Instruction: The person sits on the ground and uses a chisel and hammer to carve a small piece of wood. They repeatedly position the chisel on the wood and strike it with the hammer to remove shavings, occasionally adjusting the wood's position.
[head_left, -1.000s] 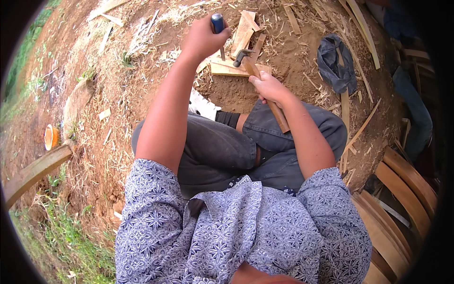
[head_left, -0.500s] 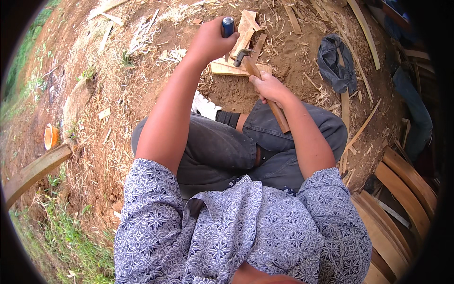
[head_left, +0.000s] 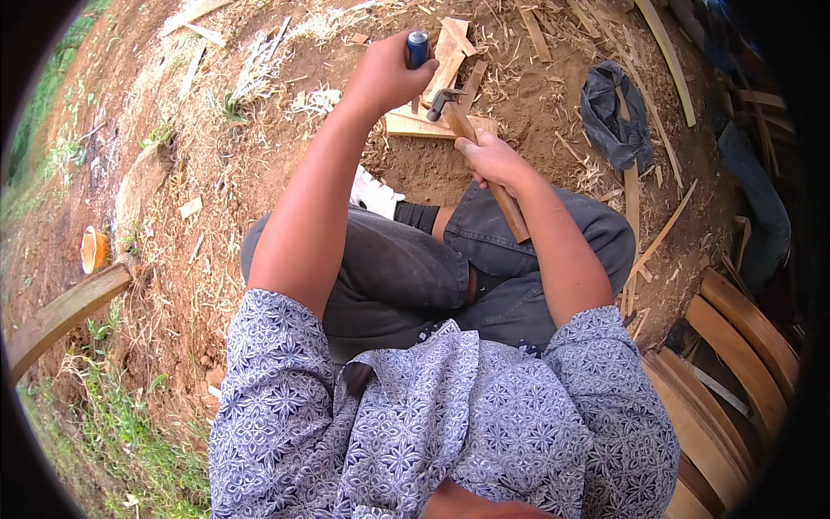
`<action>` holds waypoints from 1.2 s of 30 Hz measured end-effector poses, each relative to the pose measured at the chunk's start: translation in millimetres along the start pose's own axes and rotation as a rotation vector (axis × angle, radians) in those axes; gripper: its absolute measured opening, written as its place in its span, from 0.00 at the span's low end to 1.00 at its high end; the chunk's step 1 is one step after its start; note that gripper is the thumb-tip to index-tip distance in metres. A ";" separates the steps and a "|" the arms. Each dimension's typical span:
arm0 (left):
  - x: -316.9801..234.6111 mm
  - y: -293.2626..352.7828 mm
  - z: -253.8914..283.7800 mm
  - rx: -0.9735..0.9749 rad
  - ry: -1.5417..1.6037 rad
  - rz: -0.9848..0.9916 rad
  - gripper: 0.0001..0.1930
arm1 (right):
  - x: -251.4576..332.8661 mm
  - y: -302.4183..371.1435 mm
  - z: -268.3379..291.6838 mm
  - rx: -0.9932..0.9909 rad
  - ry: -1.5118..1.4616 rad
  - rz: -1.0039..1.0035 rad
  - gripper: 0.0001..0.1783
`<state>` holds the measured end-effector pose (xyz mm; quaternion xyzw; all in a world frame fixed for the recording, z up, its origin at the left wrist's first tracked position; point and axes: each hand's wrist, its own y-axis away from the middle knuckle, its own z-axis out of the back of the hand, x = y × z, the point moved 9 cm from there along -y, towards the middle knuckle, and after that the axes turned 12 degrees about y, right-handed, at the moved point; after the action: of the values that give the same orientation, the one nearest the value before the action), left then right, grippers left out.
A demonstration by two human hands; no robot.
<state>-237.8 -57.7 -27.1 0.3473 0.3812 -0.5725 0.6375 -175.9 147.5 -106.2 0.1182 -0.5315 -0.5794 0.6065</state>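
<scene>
My left hand [head_left: 391,76] is wrapped round the blue handle of a chisel [head_left: 418,49], held upright. Part of its blade shows below the fist, over a pale wooden board [head_left: 424,127] on the ground; whether the tip touches the wood I cannot tell. In my right hand [head_left: 494,161] is a claw hammer [head_left: 462,122], gripped round the middle of its wooden shaft. The hammer's dark head sits just right of the chisel blade, above the board. Another pale piece of wood [head_left: 445,65] lies beyond, partly hidden by my left hand.
Wood shavings and offcuts cover the soil. A black plastic bag [head_left: 616,117] lies to the right, near long wooden strips [head_left: 631,233]. Curved planks [head_left: 735,346] are stacked at the lower right. To the left are an orange round object [head_left: 93,250] and a beam [head_left: 69,316].
</scene>
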 end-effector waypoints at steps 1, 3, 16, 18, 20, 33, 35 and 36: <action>0.6 -0.1 0.2 0.000 0.006 0.001 0.13 | 0.2 0.1 0.1 -0.001 0.004 0.000 0.26; 0.5 -0.1 0.6 -0.001 0.018 0.002 0.13 | 0.6 0.7 0.4 -0.002 0.013 -0.002 0.26; -2.1 0.8 -0.5 -0.007 -0.001 -0.002 0.14 | -1.0 -2.4 -0.7 0.040 0.022 0.000 0.28; -0.9 0.6 -0.4 -0.011 0.003 -0.004 0.14 | 0.2 -1.4 -0.5 0.041 0.025 0.006 0.28; 0.6 -0.2 -0.6 -0.008 0.002 -0.001 0.14 | 1.2 -0.2 -0.2 0.019 0.016 0.013 0.25; -0.5 1.1 1.6 -0.014 -0.006 0.007 0.14 | 3.3 2.9 0.9 0.002 0.024 -0.004 0.28; -0.6 0.8 1.8 -0.011 -0.009 0.009 0.15 | 2.5 2.6 1.1 0.002 0.026 -0.007 0.29; -1.0 0.3 1.7 -0.010 -0.010 0.010 0.15 | 2.0 2.4 1.4 0.001 0.027 -0.009 0.29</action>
<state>-237.4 -58.7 -25.4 0.3432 0.3789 -0.5691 0.6440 -176.0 147.3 -102.8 0.1288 -0.5231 -0.5801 0.6109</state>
